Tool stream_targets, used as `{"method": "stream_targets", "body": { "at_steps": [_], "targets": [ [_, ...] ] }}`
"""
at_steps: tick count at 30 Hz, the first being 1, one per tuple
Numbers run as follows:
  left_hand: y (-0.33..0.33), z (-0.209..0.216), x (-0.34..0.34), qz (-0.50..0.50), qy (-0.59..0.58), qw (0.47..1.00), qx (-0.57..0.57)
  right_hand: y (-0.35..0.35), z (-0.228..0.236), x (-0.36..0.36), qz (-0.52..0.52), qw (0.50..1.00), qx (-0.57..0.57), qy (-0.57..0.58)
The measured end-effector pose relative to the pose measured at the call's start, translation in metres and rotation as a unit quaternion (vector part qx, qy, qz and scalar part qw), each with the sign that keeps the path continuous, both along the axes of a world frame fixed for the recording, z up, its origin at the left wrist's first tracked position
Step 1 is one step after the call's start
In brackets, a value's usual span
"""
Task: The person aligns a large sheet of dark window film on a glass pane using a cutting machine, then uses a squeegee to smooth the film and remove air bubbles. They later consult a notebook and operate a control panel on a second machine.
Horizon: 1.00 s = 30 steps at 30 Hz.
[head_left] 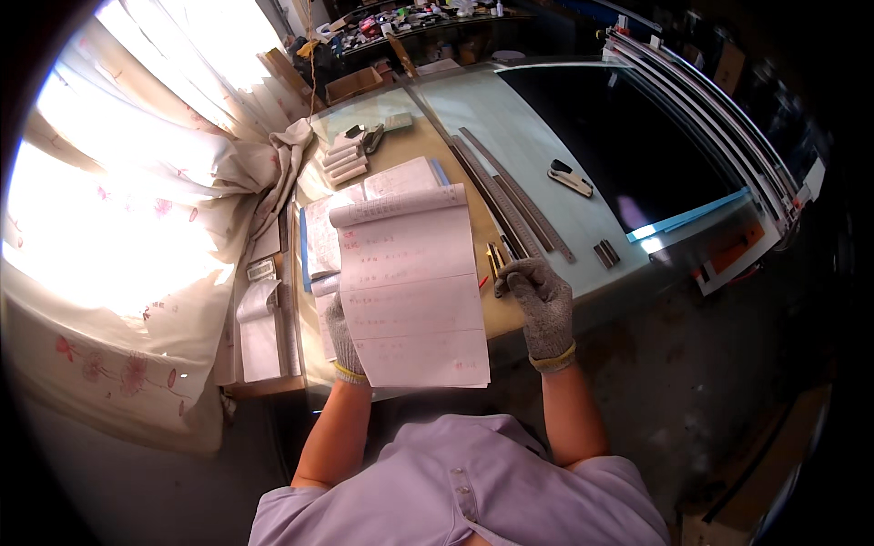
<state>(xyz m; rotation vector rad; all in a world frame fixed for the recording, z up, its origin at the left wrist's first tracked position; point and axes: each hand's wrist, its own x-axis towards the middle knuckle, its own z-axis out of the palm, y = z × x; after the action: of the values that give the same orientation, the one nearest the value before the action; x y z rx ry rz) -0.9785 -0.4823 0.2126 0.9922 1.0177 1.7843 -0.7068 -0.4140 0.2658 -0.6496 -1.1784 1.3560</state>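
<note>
My left hand point(344, 338), in a grey knit glove with a yellow cuff, grips the left side of a writing pad point(414, 300). The pad's top sheets are rolled over, and the page below shows ruled lines and faint red handwriting. Most of the left fingers are hidden behind it. To the right of the pad, my right hand point(544, 309), gloved alike, has its fingers curled together beside some pens point(494, 258). What those fingers pinch, if anything, does not show clearly. Behind the pad lies an open book of papers point(319, 238) with a blue cover.
Long metal rulers point(528, 214) lie across the table point(437, 105). A stapler point(571, 178) and small metal pieces point(606, 254) are farther right, near a dark panel point(628, 136). Paper rolls point(345, 162) stand at the back left; a slip pad point(261, 332) lies by the curtain point(118, 273).
</note>
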Motion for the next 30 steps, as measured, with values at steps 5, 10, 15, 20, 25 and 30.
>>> {"method": "stream_targets", "body": {
  "at_steps": [5,10,15,20,25,30],
  "targets": [
    [0.004,0.007,0.023,-0.087,-0.174,0.981,0.025,-0.007,-0.029,-0.033,0.084,0.994,-0.037,0.057],
    [0.006,0.021,0.029,-0.137,-0.254,0.956,0.050,-0.018,0.021,-0.061,0.086,0.992,0.094,0.015],
    [-0.001,0.037,0.034,-0.159,-0.300,0.939,0.051,-0.017,0.032,-0.078,0.052,0.980,0.187,0.040],
    [-0.010,0.040,0.027,-0.158,-0.303,0.939,0.039,-0.024,0.044,-0.080,0.061,0.984,0.169,0.016],
    [-0.012,0.039,0.026,-0.155,-0.302,0.940,0.033,-0.026,0.043,-0.084,0.048,0.983,0.176,0.002],
    [-0.013,0.037,0.027,-0.145,-0.285,0.947,0.020,-0.028,0.041,-0.087,0.065,0.987,0.140,0.037]
  ]
}}
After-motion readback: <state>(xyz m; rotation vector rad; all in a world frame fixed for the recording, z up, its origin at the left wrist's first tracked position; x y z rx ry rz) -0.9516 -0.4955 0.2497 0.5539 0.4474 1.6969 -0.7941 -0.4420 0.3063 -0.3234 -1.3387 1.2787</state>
